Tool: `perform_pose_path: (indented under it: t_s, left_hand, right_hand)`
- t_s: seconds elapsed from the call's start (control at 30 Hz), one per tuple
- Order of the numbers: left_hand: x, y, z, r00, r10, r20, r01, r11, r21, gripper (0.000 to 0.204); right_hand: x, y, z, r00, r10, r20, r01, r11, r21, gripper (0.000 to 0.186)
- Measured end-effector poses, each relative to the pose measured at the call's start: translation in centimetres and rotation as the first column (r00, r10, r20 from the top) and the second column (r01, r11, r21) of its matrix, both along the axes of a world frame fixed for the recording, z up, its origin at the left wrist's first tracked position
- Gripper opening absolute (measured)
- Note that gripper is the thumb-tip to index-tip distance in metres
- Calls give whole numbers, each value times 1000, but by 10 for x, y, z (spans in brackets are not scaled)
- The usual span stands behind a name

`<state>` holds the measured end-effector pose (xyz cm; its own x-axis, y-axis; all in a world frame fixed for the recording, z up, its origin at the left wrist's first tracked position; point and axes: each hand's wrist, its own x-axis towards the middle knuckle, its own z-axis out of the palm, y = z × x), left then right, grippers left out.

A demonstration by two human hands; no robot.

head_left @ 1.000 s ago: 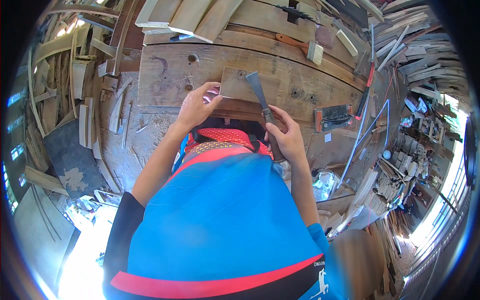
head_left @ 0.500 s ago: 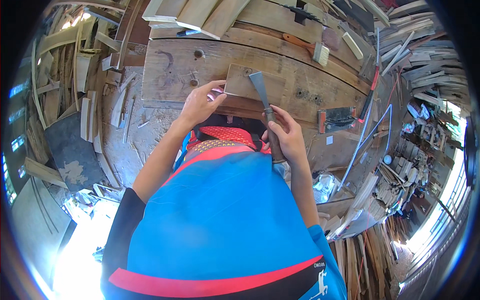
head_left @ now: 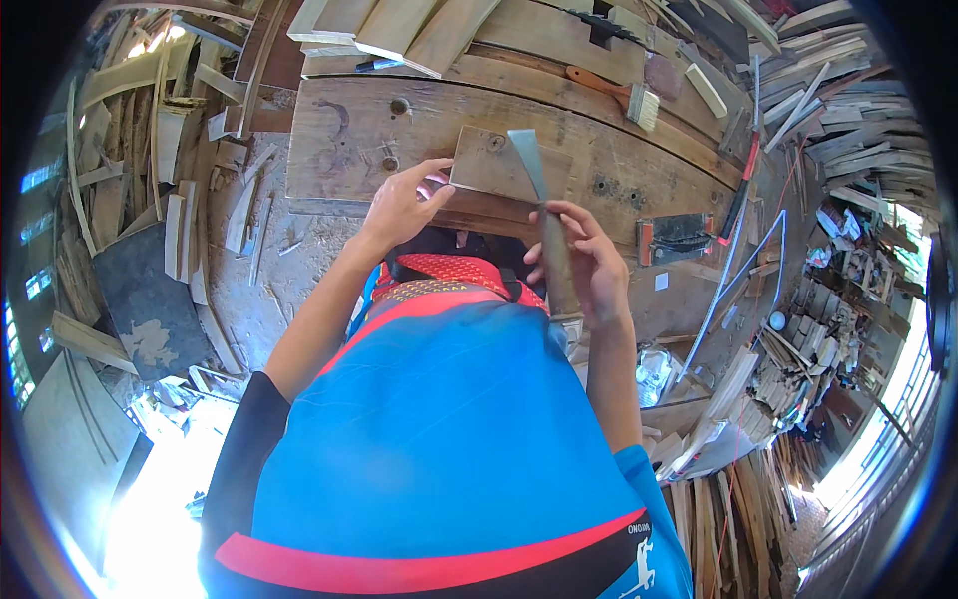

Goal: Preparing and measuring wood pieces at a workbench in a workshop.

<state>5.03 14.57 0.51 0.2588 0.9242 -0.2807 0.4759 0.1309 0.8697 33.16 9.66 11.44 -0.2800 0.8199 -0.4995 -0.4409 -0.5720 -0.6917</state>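
A thin rectangular wooden board [head_left: 481,168] lies on the workbench near its front edge. My left hand [head_left: 404,207] pinches the board's near left corner between thumb and fingers. In my right hand [head_left: 596,262] is a chisel [head_left: 559,255] with a thick wooden handle and a flared metal blade. The fingers curl around the upper handle, and the handle's butt, with a pale metal ring, points toward my body. The blade tip is raised and points away from me, in front of the board's right half.
Across the bench [head_left: 334,178] lie a paintbrush [head_left: 639,103], stacked boards [head_left: 394,28], a marker [head_left: 378,66] and a wood strip [head_left: 706,92]. A hand saw [head_left: 741,190] and a metal clamp-like tool [head_left: 676,240] sit at the right. Scrap wood piles [head_left: 848,140] surround the bench.
My right hand has moved slightly right with the chisel, turning it so the blade stands more upright and its tip sits higher. The left hand and the board stay in place.
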Motion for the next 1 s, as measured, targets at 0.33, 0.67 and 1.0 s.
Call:
perform_pose_path:
  t_s: [0.33,0.67,1.0]
  left_hand:
    - [0,3,-1,1000,-6,-28,6,1000,15,41]
    - [0,1,-1,1000,8,-15,-7,1000,16,39]
    - [-2,2,-4,999,-22,-29,22,1000,1,42]
  right_hand:
    - [6,8,-12,974,3,-227,5,999,36,55]
    - [-14,-8,-12,919,85,385,-117,991,60,61]
    - [-10,-13,-13,920,119,374,-149,987,54,64]
